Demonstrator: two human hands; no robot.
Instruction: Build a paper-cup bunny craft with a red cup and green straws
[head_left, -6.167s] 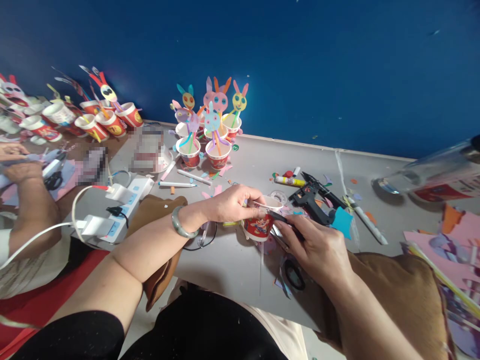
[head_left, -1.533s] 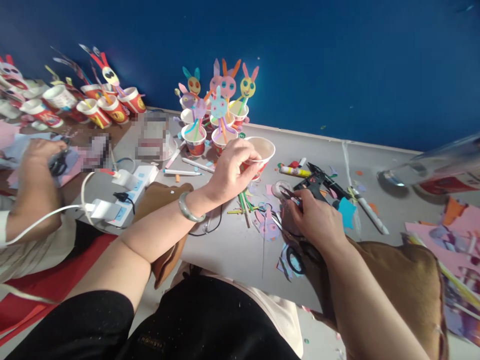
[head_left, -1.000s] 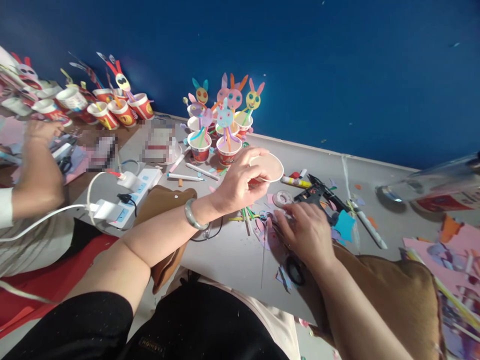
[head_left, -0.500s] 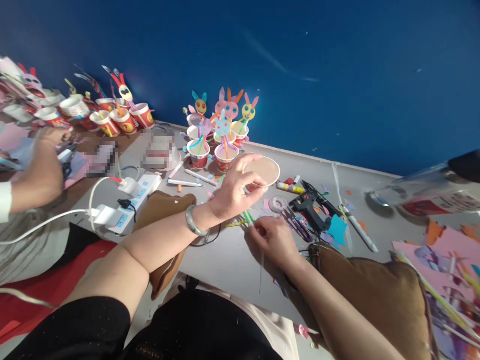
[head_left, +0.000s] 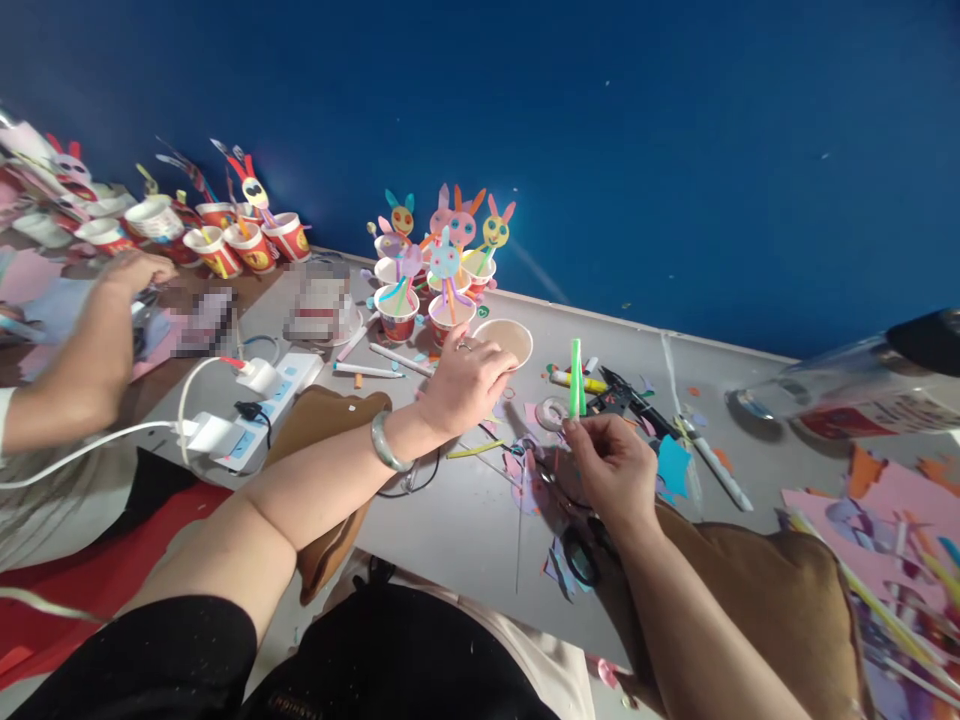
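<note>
In the head view, my left hand (head_left: 466,388), with a bangle on its wrist, has its fingers round the near side of a paper cup (head_left: 514,334). The cup's mouth faces up, and its lower part is hidden behind the hand. My right hand (head_left: 616,462) pinches the lower end of a bright green folded strip (head_left: 576,375), held upright to the right of the cup. Beyond my left hand stand several paper cups (head_left: 397,322) with rabbit-faced figures (head_left: 445,256) on coloured strips. Scissors (head_left: 579,555) lie partly under my right forearm.
A black glue gun (head_left: 630,395), a tape roll (head_left: 553,412) and markers (head_left: 720,465) lie on the right. At the left are a power strip (head_left: 281,405) and another person's arm (head_left: 82,350). A clear bottle (head_left: 847,385) and brown cushions (head_left: 757,590) flank the work area.
My left hand has lowered the paper cup and shifted it slightly left. My right hand has risen from the tabletop toward the right, bringing up the green folded strip.
</note>
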